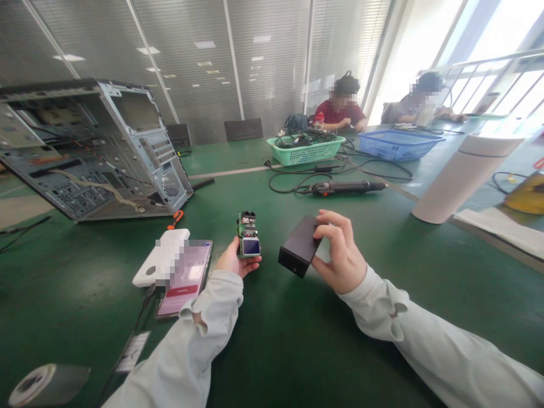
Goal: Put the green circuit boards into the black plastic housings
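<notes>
In my left hand (233,260) is a small green circuit board (249,229), held upright with several black and white parts on it and a little dark screen at its lower end. My fingers curl round its lower part. My right hand (342,249) grips a black rectangular case (300,243) by its right side, thumb below and fingers on top. The case is tilted a little above the green table, apart from the board. Its inside is hidden from me.
An open computer tower (127,153) stands at left, near a white power bank (164,255) and a phone (189,280). Beyond my hands lie an electric screwdriver (344,187), a green basket (306,152) of cables and a blue basket (397,147). A white bottle (463,178) stands right. Two people sit behind.
</notes>
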A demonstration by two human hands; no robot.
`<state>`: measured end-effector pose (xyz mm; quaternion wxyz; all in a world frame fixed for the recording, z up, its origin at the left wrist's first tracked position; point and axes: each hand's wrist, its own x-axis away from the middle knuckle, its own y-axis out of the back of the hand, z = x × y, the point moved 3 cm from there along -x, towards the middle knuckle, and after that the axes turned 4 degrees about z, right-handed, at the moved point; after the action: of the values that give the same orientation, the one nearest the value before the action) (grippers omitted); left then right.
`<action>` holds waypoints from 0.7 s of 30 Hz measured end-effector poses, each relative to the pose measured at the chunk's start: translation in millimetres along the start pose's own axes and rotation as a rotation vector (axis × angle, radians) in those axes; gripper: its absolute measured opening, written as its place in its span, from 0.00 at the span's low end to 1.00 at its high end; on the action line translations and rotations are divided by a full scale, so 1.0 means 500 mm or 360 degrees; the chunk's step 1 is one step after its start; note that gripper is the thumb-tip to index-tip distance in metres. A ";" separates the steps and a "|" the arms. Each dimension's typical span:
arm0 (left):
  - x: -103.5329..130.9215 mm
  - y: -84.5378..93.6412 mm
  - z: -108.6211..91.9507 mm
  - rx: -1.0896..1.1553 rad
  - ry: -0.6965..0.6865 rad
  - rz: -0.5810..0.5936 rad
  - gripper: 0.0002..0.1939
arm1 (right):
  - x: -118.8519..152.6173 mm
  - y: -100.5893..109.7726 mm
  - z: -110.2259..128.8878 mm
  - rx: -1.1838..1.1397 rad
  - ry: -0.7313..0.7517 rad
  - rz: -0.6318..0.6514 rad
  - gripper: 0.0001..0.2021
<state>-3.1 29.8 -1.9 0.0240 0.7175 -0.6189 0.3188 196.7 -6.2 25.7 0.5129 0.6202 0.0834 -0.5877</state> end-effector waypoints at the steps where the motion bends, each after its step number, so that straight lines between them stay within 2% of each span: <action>1: 0.000 -0.001 -0.001 -0.0002 -0.0003 -0.0004 0.19 | -0.001 0.004 0.001 0.0041 0.0021 -0.0030 0.11; 4: 0.003 -0.003 -0.002 -0.0008 -0.0001 -0.0025 0.19 | -0.002 0.007 0.002 -0.0005 0.0002 -0.0071 0.10; 6: 0.004 -0.004 -0.003 -0.0010 0.0003 -0.0031 0.19 | 0.000 -0.003 -0.005 -0.0313 -0.0175 0.0021 0.13; 11: 0.008 -0.006 -0.004 -0.0016 0.0002 -0.0047 0.19 | 0.018 -0.057 -0.021 -0.1732 -0.1161 0.0387 0.26; 14: 0.007 -0.006 -0.004 -0.0020 0.0002 -0.0037 0.19 | 0.023 -0.068 -0.008 -0.2482 -0.1689 0.0705 0.23; 16: 0.006 -0.006 -0.003 -0.0025 0.0011 -0.0021 0.19 | 0.021 -0.063 0.000 -0.2810 -0.1939 0.0750 0.20; 18: 0.005 -0.006 -0.002 -0.0025 0.0020 -0.0006 0.19 | 0.020 -0.057 0.004 -0.3042 -0.2047 0.0733 0.23; 21: 0.005 -0.005 -0.002 -0.0024 0.0010 -0.0011 0.19 | 0.020 -0.054 0.008 -0.3286 -0.2008 0.0734 0.26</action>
<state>-1.0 28.8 1.0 0.0324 0.7185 -0.6186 0.3162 177.9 -1.5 4.0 0.8050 -0.4681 0.1349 -0.3387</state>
